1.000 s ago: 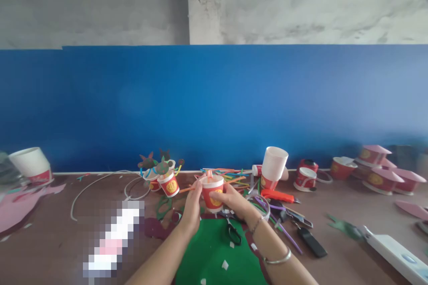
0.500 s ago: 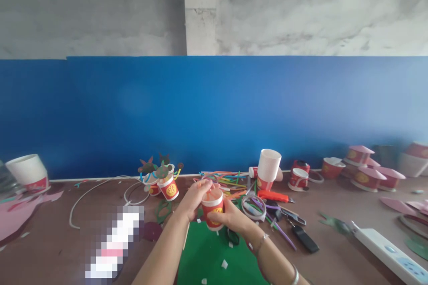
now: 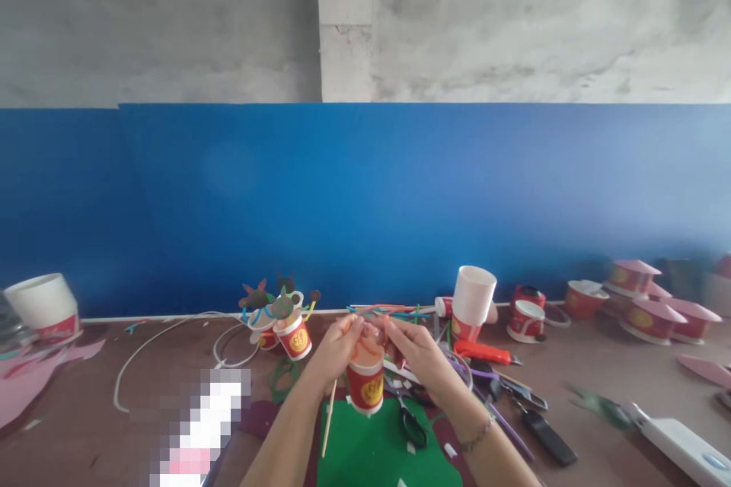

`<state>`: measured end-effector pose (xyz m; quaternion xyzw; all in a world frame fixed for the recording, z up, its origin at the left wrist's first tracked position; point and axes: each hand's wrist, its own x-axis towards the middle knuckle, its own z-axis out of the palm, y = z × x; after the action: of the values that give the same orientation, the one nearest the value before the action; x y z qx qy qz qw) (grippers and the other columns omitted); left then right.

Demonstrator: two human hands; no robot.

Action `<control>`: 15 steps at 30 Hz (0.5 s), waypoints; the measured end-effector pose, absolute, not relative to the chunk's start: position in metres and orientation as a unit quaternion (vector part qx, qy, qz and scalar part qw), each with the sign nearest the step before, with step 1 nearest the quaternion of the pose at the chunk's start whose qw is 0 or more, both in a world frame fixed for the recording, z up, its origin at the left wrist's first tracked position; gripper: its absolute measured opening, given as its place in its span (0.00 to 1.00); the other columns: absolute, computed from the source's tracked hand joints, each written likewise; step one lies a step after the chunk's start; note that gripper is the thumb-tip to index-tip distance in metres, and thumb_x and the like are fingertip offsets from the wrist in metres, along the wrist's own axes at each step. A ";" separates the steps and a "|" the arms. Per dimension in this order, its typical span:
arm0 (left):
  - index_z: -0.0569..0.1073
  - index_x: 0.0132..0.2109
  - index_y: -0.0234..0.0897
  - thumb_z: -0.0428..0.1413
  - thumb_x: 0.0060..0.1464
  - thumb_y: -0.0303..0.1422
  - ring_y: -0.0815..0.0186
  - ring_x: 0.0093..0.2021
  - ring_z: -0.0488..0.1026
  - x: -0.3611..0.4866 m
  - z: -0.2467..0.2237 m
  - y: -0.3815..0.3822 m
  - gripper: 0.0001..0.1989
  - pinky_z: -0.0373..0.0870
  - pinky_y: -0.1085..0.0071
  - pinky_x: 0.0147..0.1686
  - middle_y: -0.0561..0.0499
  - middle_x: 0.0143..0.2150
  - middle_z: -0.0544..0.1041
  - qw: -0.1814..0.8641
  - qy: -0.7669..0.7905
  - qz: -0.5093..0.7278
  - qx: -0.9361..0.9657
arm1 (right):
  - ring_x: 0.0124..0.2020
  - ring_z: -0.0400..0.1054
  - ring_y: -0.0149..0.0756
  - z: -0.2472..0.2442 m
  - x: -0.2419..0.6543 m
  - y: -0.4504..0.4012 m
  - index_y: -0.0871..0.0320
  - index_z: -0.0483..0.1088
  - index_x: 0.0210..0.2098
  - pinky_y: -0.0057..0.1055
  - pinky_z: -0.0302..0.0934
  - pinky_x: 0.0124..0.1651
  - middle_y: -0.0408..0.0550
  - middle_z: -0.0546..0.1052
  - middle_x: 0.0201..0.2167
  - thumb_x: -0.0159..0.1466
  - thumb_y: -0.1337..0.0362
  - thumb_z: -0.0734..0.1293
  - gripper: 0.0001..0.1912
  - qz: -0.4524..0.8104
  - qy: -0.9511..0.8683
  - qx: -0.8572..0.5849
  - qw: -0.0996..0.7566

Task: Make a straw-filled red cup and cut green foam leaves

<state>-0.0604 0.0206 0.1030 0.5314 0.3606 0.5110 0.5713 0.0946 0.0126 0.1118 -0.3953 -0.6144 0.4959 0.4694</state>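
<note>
Two hands: left hand [image 3: 336, 350] and right hand [image 3: 416, 351] held over the cup's mouth, fingers bent inward; whether anything is pinched cannot be told.
Paper cup: red with yellow emblem [image 3: 366, 386], seen upright between the forearms, over the green sheet; contact with it unclear.
Orange strip: seen at cup mouth [image 3: 368, 353].
Green sheet: laid on table [image 3: 357, 453], littered with white scraps; black-handled scissors [image 3: 412, 428] placed on right part.
Thin stick: seen below left hand [image 3: 328, 426].
Brown tabletop [image 3: 97, 426]: cluttered; stacked white cups [image 3: 475, 293], red-orange cutter [image 3: 483, 352] and white power strip [image 3: 685, 437] placed to the right, pink sheet [image 3: 26, 388] to the far left.
Room: table backed by blue panel [image 3: 365, 205]; above it, mottled grey wall [image 3: 171, 23] divided by pale pillar [image 3: 346, 23].
</note>
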 end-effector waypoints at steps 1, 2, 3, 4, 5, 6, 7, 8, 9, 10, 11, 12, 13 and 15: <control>0.73 0.34 0.34 0.54 0.49 0.47 0.62 0.36 0.73 -0.058 0.102 0.020 0.18 0.66 0.68 0.39 0.47 0.34 0.77 0.560 0.365 0.512 0.539 | 0.17 0.54 0.26 0.112 0.095 0.013 0.61 0.72 0.25 0.25 0.48 0.21 0.40 0.62 0.16 0.58 0.47 0.61 0.22 0.468 -0.642 -0.412 0.446; 0.73 0.35 0.34 0.53 0.50 0.47 0.62 0.37 0.73 -0.056 0.101 0.020 0.19 0.66 0.69 0.40 0.47 0.34 0.77 0.549 0.373 0.513 0.544 | 0.17 0.53 0.26 0.112 0.095 0.013 0.61 0.70 0.21 0.26 0.48 0.21 0.40 0.61 0.15 0.58 0.49 0.62 0.22 0.439 -0.665 -0.424 0.430; 0.74 0.36 0.34 0.53 0.50 0.47 0.62 0.37 0.73 -0.055 0.100 0.020 0.19 0.66 0.69 0.40 0.46 0.34 0.77 0.541 0.380 0.514 0.546 | 0.18 0.53 0.26 0.112 0.096 0.014 0.61 0.69 0.17 0.26 0.48 0.22 0.40 0.61 0.15 0.58 0.50 0.63 0.22 0.413 -0.684 -0.428 0.422; 0.74 0.37 0.33 0.53 0.50 0.47 0.62 0.37 0.73 -0.053 0.099 0.020 0.20 0.66 0.69 0.39 0.46 0.34 0.77 0.540 0.387 0.513 0.545 | 0.19 0.53 0.27 0.111 0.096 0.014 0.61 0.68 0.15 0.27 0.49 0.23 0.41 0.61 0.16 0.57 0.52 0.64 0.22 0.393 -0.697 -0.428 0.420; 0.74 0.38 0.33 0.52 0.50 0.48 0.62 0.36 0.73 -0.051 0.098 0.020 0.21 0.66 0.69 0.38 0.46 0.34 0.77 0.545 0.391 0.509 0.540 | 0.20 0.54 0.27 0.111 0.097 0.015 0.61 0.68 0.15 0.27 0.49 0.24 0.41 0.62 0.17 0.56 0.54 0.65 0.21 0.383 -0.706 -0.426 0.416; 0.74 0.39 0.33 0.52 0.50 0.48 0.62 0.35 0.73 -0.050 0.097 0.019 0.22 0.66 0.69 0.37 0.46 0.33 0.77 0.555 0.391 0.503 0.534 | 0.20 0.54 0.27 0.111 0.097 0.015 0.61 0.70 0.16 0.27 0.49 0.25 0.41 0.63 0.18 0.55 0.55 0.66 0.18 0.386 -0.709 -0.424 0.410; 0.74 0.40 0.33 0.52 0.50 0.49 0.62 0.34 0.73 -0.049 0.097 0.019 0.23 0.66 0.69 0.36 0.46 0.33 0.77 0.570 0.387 0.497 0.527 | 0.20 0.53 0.27 0.111 0.097 0.016 0.61 0.73 0.19 0.27 0.49 0.25 0.41 0.64 0.18 0.55 0.57 0.67 0.15 0.401 -0.708 -0.423 0.400; 0.73 0.41 0.33 0.52 0.50 0.49 0.62 0.34 0.74 -0.048 0.097 0.018 0.23 0.67 0.69 0.35 0.46 0.33 0.77 0.585 0.379 0.491 0.523 | 0.20 0.53 0.27 0.111 0.097 0.016 0.61 0.74 0.22 0.26 0.48 0.24 0.41 0.65 0.18 0.54 0.58 0.67 0.12 0.422 -0.703 -0.420 0.389; 0.73 0.41 0.33 0.51 0.50 0.49 0.62 0.34 0.74 -0.047 0.096 0.017 0.23 0.67 0.70 0.34 0.46 0.33 0.77 0.595 0.371 0.484 0.523 | 0.20 0.53 0.27 0.110 0.097 0.017 0.61 0.75 0.25 0.26 0.47 0.23 0.41 0.65 0.18 0.54 0.59 0.67 0.10 0.442 -0.698 -0.415 0.380; 0.73 0.41 0.33 0.51 0.50 0.49 0.62 0.34 0.73 -0.047 0.097 0.017 0.23 0.66 0.70 0.34 0.46 0.34 0.77 0.599 0.365 0.481 0.526 | 0.20 0.53 0.26 0.109 0.096 0.017 0.61 0.75 0.27 0.25 0.47 0.23 0.41 0.65 0.18 0.54 0.61 0.66 0.09 0.459 -0.695 -0.408 0.375; 0.72 0.40 0.34 0.52 0.51 0.48 0.62 0.36 0.73 -0.047 0.097 0.016 0.21 0.66 0.71 0.35 0.46 0.35 0.77 0.596 0.363 0.482 0.530 | 0.20 0.53 0.26 0.108 0.096 0.017 0.61 0.75 0.27 0.25 0.47 0.23 0.40 0.65 0.18 0.54 0.63 0.66 0.08 0.470 -0.693 -0.400 0.373; 0.72 0.40 0.34 0.52 0.51 0.47 0.62 0.37 0.73 -0.046 0.098 0.015 0.20 0.66 0.71 0.36 0.46 0.37 0.77 0.589 0.363 0.485 0.535 | 0.20 0.53 0.26 0.107 0.095 0.017 0.62 0.74 0.26 0.25 0.47 0.23 0.40 0.65 0.17 0.54 0.64 0.65 0.07 0.476 -0.692 -0.395 0.373; 0.72 0.39 0.35 0.52 0.51 0.47 0.63 0.39 0.72 -0.046 0.099 0.014 0.19 0.66 0.72 0.37 0.47 0.38 0.77 0.582 0.364 0.489 0.538 | 0.20 0.53 0.26 0.106 0.094 0.017 0.62 0.73 0.24 0.24 0.47 0.23 0.40 0.65 0.17 0.53 0.66 0.65 0.06 0.478 -0.689 -0.397 0.373; 0.70 0.39 0.37 0.53 0.51 0.46 0.63 0.41 0.72 -0.046 0.101 0.013 0.17 0.66 0.72 0.39 0.47 0.42 0.76 0.578 0.363 0.497 0.536 | 0.19 0.53 0.25 0.105 0.092 0.017 0.63 0.72 0.22 0.24 0.47 0.23 0.39 0.64 0.16 0.52 0.69 0.64 0.05 0.479 -0.681 -0.408 0.374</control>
<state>-0.0457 0.0132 0.1009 0.5359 0.3625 0.4969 0.5784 0.0916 0.0172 0.1050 -0.4085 -0.6811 0.4786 0.3744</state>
